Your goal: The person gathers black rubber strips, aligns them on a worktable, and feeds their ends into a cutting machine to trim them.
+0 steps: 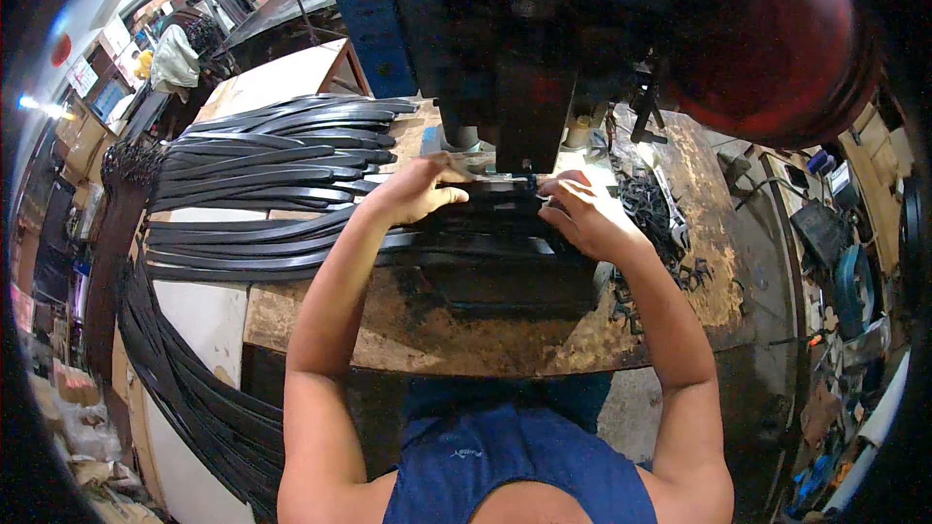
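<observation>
Under the dark press head (529, 107), a thin light strip (495, 178) lies across a dark work block (505, 286). My left hand (417, 192) is bent around something at the strip's left end, its fingertips blurred. My right hand (592, 223) has curled fingers at the strip's right end, on something small and dark that I cannot make out. Long black straps (243, 243) lie in layered bundles to the left, some reaching toward the block.
The worn wooden table (311, 325) carries small black cut pieces (646, 209) at right. More straps (175, 388) drape down the left side. A large red machine housing (757, 39) overhangs the upper right. A person in yellow (144, 65) is far back left; cluttered shelves line both sides.
</observation>
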A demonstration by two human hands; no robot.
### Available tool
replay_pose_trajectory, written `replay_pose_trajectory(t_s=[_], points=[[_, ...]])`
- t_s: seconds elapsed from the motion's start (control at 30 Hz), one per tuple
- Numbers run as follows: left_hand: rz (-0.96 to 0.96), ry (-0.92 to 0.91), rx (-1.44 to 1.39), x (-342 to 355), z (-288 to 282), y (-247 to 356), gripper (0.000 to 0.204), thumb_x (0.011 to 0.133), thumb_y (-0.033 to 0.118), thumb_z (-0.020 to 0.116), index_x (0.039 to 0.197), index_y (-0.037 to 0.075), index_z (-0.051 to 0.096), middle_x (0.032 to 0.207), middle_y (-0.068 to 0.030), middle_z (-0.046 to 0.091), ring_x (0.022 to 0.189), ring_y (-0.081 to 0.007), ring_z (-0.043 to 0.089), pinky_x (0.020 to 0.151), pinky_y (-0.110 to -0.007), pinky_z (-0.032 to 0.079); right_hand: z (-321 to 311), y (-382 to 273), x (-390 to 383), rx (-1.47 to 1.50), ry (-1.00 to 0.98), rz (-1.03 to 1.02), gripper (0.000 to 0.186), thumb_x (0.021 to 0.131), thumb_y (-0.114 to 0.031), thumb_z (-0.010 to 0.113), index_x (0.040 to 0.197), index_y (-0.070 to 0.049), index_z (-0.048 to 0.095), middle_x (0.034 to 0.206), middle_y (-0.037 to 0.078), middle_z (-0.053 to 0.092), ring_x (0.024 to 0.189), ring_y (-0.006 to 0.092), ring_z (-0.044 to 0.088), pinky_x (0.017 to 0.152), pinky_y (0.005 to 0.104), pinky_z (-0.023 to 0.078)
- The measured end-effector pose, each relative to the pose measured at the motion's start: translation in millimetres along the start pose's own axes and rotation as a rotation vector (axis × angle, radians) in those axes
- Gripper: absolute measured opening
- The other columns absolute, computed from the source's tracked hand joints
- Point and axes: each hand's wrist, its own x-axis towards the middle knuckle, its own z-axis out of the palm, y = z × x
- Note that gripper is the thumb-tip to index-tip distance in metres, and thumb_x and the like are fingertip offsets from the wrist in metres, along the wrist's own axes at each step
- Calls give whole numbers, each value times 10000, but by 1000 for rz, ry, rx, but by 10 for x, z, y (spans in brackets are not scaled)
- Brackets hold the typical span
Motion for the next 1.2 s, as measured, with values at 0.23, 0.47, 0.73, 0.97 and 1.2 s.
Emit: replay_pose_trajectory(t_s=[0.23, 0.47, 0.73, 0.97, 1.2], points=[[97, 114, 283, 70, 78, -236, 262, 802, 210, 713, 1036, 92, 702, 973, -132, 588, 936, -319, 571, 824, -362, 453, 2, 41, 125, -11, -20, -69, 316, 891, -237, 596, 1151, -65, 546, 1075, 169, 557, 1008, 348, 550, 861, 409, 459], [76, 64, 299, 169, 74, -216, 245, 800, 193, 715, 1017, 81, 702, 967, -142, 577, 953, -318, 562, 838, -378, 442, -209, 176, -100, -304, 27, 34, 201, 893, -253, 562, 995, -105, 653, 1026, 101, 611, 1016, 341, 556, 869, 452, 448], [139, 75, 354, 221, 126, -96, 208, 780, 138, 715, 961, 42, 681, 930, -114, 578, 926, -286, 570, 795, -357, 455, -494, 67, -457, -195, 249, 98, 238, 822, -219, 666, 980, -44, 628, 1035, 127, 637, 1007, 336, 558, 887, 428, 444], [168, 78, 310, 255, 113, -125, 186, 756, 127, 736, 919, 49, 692, 931, -102, 595, 908, -276, 575, 785, -341, 455, -111, -350, -34, 199, 94, -131, 449, 867, -257, 634, 1210, 23, 557, 1284, 180, 534, 1258, 336, 437, 1055, 415, 346], [124, 65, 387, 227, 95, -11, 177, 762, 126, 729, 922, 56, 701, 922, -95, 611, 923, -267, 583, 799, -337, 457, 15, -389, -100, 138, -82, -50, 446, 890, -318, 602, 1189, 13, 581, 1240, 177, 562, 1243, 342, 441, 1042, 423, 367]])
